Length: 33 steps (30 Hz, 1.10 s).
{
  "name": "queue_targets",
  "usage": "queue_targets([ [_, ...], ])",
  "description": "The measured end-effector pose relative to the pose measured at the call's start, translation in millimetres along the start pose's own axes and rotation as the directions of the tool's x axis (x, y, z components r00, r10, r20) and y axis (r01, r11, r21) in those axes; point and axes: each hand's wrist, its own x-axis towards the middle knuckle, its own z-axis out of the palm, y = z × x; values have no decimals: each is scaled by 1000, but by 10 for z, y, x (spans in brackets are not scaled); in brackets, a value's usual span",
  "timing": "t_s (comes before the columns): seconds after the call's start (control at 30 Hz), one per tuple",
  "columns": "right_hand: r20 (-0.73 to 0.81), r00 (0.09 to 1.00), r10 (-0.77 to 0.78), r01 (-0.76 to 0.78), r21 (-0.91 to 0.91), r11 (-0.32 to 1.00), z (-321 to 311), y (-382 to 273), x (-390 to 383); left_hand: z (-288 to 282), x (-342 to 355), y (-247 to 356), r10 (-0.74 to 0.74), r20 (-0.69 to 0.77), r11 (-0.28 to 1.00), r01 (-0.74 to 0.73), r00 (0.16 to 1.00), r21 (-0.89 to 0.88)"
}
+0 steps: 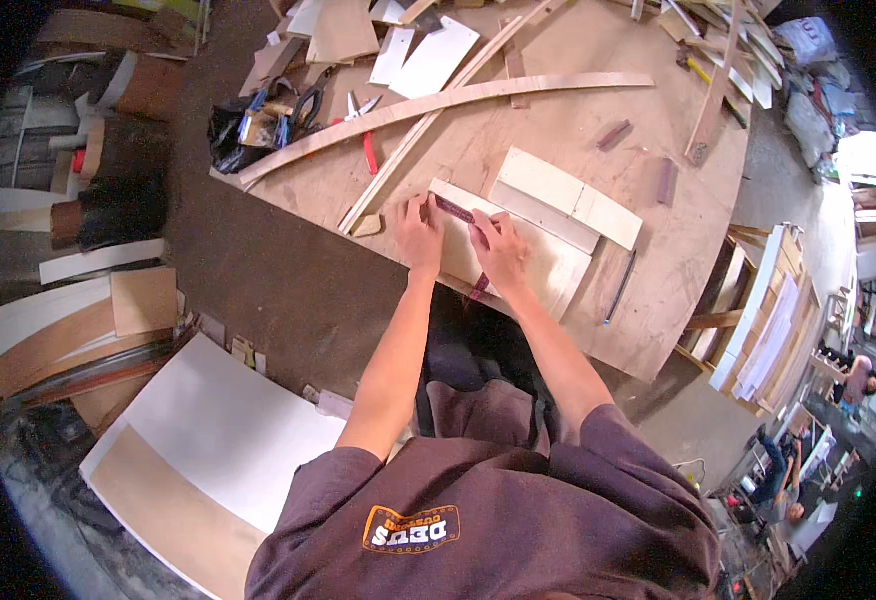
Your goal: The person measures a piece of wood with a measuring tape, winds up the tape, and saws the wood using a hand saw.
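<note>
1. Evidently the measuring was in mid-course: a dark red ruler [455,209] lay across the pale plywood panel [548,262] on the table [558,130], and I could see no pencil line or cut on the panel.
2. My left hand [418,234] pressed flat at the ruler's 9 o'clock end, fingers [420,208] spread and loose, gripping nothing.
3. My right hand [499,254] bore down at 3 o'clock of it, fingers curled; whether they pinched a pencil I could not tell.
4. Red-handled snips [366,135] lay untouched at 11 o'clock.
</note>
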Motion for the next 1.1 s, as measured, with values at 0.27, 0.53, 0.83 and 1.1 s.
queue_targets([
  [0.27, 86, 996, 29, -26, -35, 999, -61, -40, 22, 65, 19, -131, 115, -37, 986, -110, 993, 124],
  [0.53, 253, 910, 329, -336, -14, 942, -265, -165, 220, 88, 37, -149, 73, -9, 993, -72, 997, 91],
  [0.83, 315, 819, 479, -501, -13, 866, -457, 314, 48, 24, 0, -94, 40, 45, 993, -44, 998, 107],
  [1.1, 456, 749, 481, -529, -26, 848, -747, 639, -99, 72, 14, -149, 94, 68, 981, -104, 993, 163],
])
